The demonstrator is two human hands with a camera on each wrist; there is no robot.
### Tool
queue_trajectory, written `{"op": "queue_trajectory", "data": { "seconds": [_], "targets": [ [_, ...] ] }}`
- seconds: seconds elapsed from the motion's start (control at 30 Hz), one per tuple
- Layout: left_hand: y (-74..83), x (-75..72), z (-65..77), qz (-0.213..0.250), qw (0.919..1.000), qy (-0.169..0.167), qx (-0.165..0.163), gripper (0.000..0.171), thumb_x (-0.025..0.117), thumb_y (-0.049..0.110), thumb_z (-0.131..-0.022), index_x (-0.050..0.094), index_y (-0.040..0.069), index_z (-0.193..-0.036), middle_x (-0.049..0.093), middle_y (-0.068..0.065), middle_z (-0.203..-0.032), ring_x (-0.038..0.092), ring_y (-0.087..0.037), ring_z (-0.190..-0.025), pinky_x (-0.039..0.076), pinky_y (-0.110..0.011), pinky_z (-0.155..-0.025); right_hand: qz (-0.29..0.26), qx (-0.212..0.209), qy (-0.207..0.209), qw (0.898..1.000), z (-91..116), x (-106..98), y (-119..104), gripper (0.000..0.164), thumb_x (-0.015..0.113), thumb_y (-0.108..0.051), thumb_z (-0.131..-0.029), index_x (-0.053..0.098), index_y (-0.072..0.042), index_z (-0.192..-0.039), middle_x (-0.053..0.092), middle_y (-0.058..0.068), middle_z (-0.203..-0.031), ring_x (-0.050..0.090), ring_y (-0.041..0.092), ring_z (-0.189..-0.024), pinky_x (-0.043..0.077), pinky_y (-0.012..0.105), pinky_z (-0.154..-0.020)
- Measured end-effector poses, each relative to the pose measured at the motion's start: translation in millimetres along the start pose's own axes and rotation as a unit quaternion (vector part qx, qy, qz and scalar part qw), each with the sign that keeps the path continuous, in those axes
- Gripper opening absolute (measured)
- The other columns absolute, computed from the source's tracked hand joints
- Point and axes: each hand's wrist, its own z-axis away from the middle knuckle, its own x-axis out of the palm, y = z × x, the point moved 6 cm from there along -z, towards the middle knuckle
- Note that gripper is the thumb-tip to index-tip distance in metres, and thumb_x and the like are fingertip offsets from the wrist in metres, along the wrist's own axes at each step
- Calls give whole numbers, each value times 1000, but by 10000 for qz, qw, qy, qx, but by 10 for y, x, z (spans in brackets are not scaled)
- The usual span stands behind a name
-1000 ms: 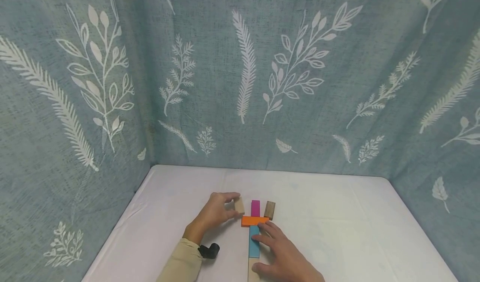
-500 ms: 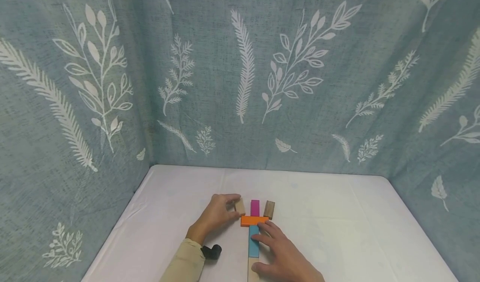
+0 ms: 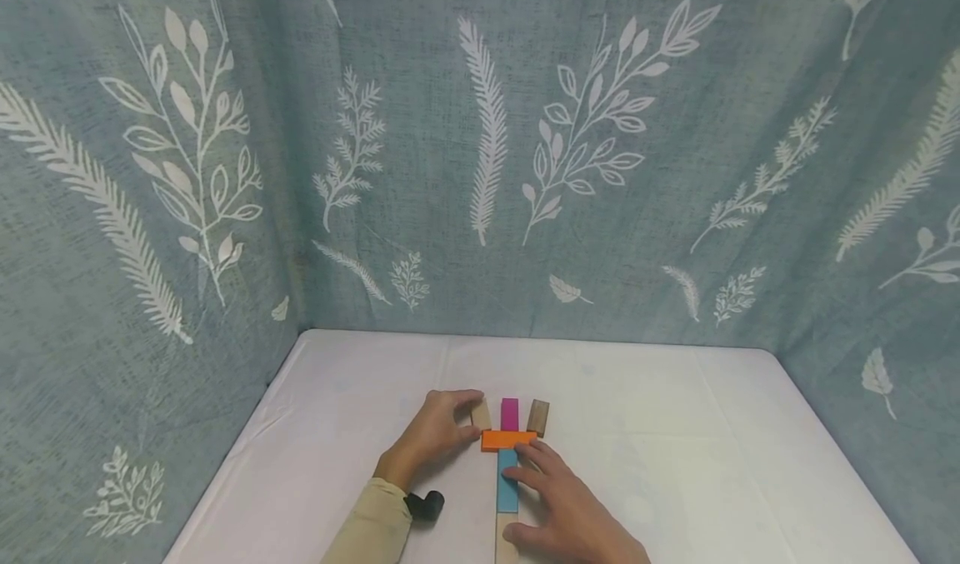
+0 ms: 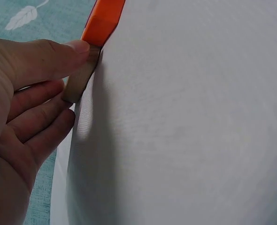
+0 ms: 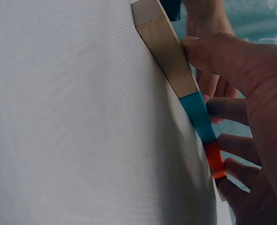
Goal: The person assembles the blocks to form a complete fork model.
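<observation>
My left hand [image 3: 433, 431] pinches a small pale wooden block [image 3: 481, 416] end to end between thumb and fingers. This block [image 4: 80, 79] lies at the left end of an orange block [image 3: 495, 441], which is set crosswise. Below the orange one, a blue block [image 3: 507, 491] and a longer pale wooden block [image 5: 164, 47] run in a line toward me. My right hand [image 3: 566, 510] rests along this line with fingers spread, the thumb on the long wooden block and fingertips on the blue and orange ones.
Beyond the orange block lie a magenta block [image 3: 510, 414] and a brown wooden block [image 3: 537, 418], side by side. A white cloth covers the table [image 3: 675, 464]. Blue-green leaf-patterned curtains [image 3: 450, 172] stand behind and at both sides. A black camera [image 3: 426, 506] sits on my left wrist.
My left hand has shifted the small wooden block slightly right, up against the orange block's left end. The right hand stays in place on the line of blocks.
</observation>
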Motion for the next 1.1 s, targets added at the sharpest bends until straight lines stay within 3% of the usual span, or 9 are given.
{"op": "queue_trajectory", "data": {
  "seconds": [0.4,0.67,0.8,0.93,1.03,1.1],
  "targets": [
    [4,-15,38,21,9999,-4,107,55,89,5,-89,72,3,-141,72,-16,-146,65,-39,-141,50,-57,-121,86,-54,-8,9999,-28,14,-12,74,80,-67,-87,62,-38,-152,40,-3,-177,36,34,-163,49,64,-120],
    [19,-97,65,-89,9996,189,179,57,89,8,-90,70,4,-144,70,-15,-149,64,-38,-143,50,-57,-121,193,-437,166,9987,-45,-54,-19,72,78,-66,-91,62,-33,-152,41,0,-176,37,34,-162,49,64,-120],
    [60,-221,141,-158,9989,404,204,55,87,10,-93,69,2,-145,70,-16,-149,64,-38,-142,51,-58,-120,140,-490,437,9977,-23,-170,-17,70,80,-62,-93,63,-30,-152,43,0,-174,39,35,-161,49,64,-120],
    [149,-410,268,-117,9979,623,133,52,82,13,-98,66,2,-147,67,-16,-152,62,-39,-145,49,-58,-122,262,-198,885,9955,34,-382,12,65,84,-50,-94,65,-25,-151,46,4,-173,42,34,-159,50,65,-119],
    [236,-591,379,-325,9959,828,148,54,80,16,-100,64,3,-150,65,-16,-156,60,-38,-147,48,-57,-123,527,-18,1400,9887,86,-619,32,60,87,-41,-93,68,-24,-148,50,4,-170,46,33,-157,52,62,-118],
    [310,-731,460,-549,9929,1030,232,56,81,18,-100,63,3,-151,64,-16,-157,60,-38,-147,48,-57,-123,737,-130,1839,9801,132,-808,40,59,89,-36,-93,70,-21,-146,54,5,-167,48,34,-156,52,61,-119]
  ]
}}
